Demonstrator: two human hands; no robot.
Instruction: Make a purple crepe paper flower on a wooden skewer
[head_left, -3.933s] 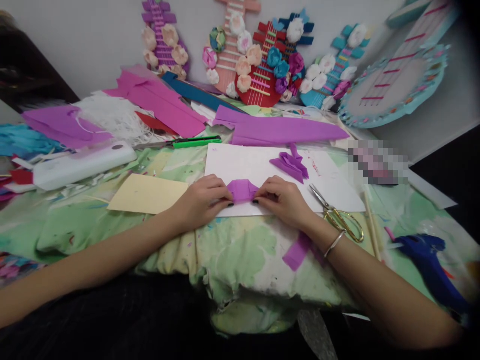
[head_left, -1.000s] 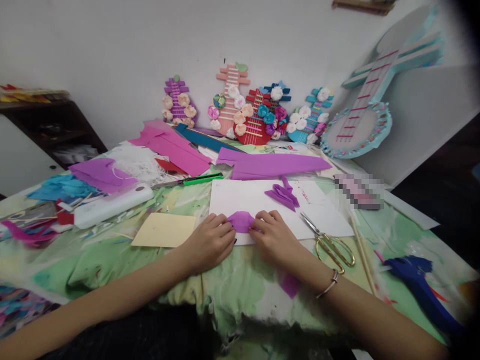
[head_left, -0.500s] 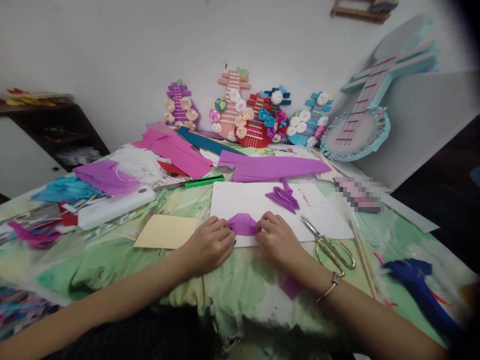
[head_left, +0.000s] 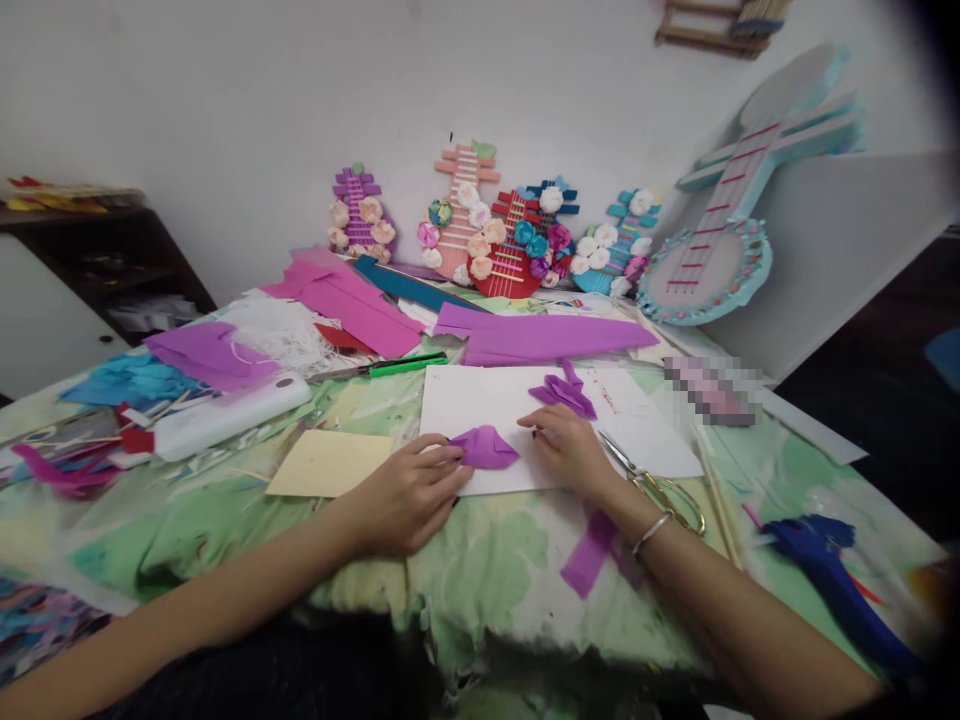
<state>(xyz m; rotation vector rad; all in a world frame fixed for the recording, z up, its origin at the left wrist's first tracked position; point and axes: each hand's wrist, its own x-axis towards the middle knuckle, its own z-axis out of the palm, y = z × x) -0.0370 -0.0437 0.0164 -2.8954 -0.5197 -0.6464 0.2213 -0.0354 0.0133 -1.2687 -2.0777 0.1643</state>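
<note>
Purple folded paper (head_left: 487, 447) is lying on a white sheet (head_left: 465, 395), its long axis running left to right and its pointed end aiming to the right. It is showing a low peaked top, with creased folds slanting down towards that tip. The left hand (head_left: 411, 495) is grasping its left end, while the right hand (head_left: 571, 450) is hovering near the tip, its grip released

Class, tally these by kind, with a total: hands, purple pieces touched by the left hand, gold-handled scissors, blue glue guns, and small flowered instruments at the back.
Hands: 2
Purple piece: 1
Gold-handled scissors: 1
Blue glue gun: 1
Small flowered instruments: 5
Total: 10
</note>
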